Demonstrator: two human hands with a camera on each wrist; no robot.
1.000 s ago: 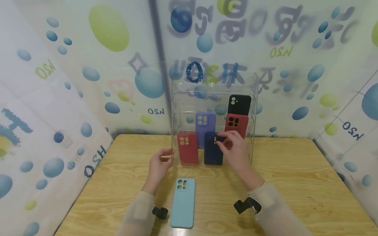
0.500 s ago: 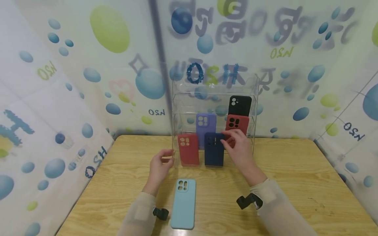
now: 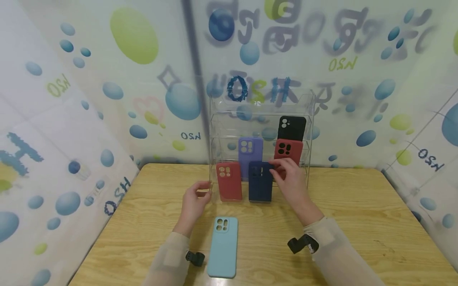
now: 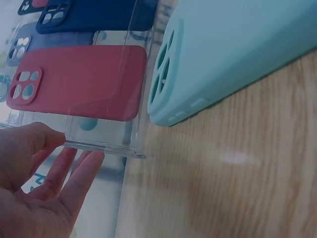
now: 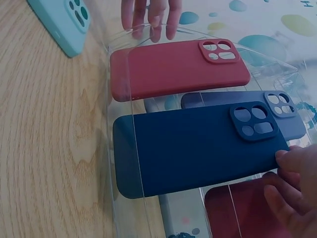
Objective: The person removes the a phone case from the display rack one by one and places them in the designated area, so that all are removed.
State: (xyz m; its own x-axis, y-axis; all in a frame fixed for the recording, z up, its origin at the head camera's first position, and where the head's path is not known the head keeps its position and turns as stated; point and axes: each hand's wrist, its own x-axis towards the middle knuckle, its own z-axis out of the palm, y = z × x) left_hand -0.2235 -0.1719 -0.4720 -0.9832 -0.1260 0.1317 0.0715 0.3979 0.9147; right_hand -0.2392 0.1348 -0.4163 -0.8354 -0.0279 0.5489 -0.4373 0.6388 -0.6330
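Note:
A clear acrylic display rack (image 3: pixel 262 114) holds several phone cases in stepped tiers. My left hand (image 3: pixel 193 202) holds its left side edge, thumb in front and fingers behind in the left wrist view. At the lowest tier, my right hand (image 3: pixel 291 184) pinches the top right corner of a navy phone case (image 5: pixel 198 151), which stands upright behind the clear front lip. Left of it stands a red phone case (image 3: pixel 229 182). A purple phone case (image 3: pixel 250 153) is one tier up. Flat on the table before the rack lies a light blue phone case (image 3: pixel 223 250).
Behind my right hand, a darker red phone case (image 3: pixel 295 149) stands below a black phone case (image 3: pixel 291 128) on the rack's right side. The wooden table (image 3: pixel 358 222) meets a patterned wall covering (image 3: pixel 171 147) at the back and sides.
My right hand has slid right along the navy case's top, from near the camera cutout to its right corner. My left hand stays on the rack's edge.

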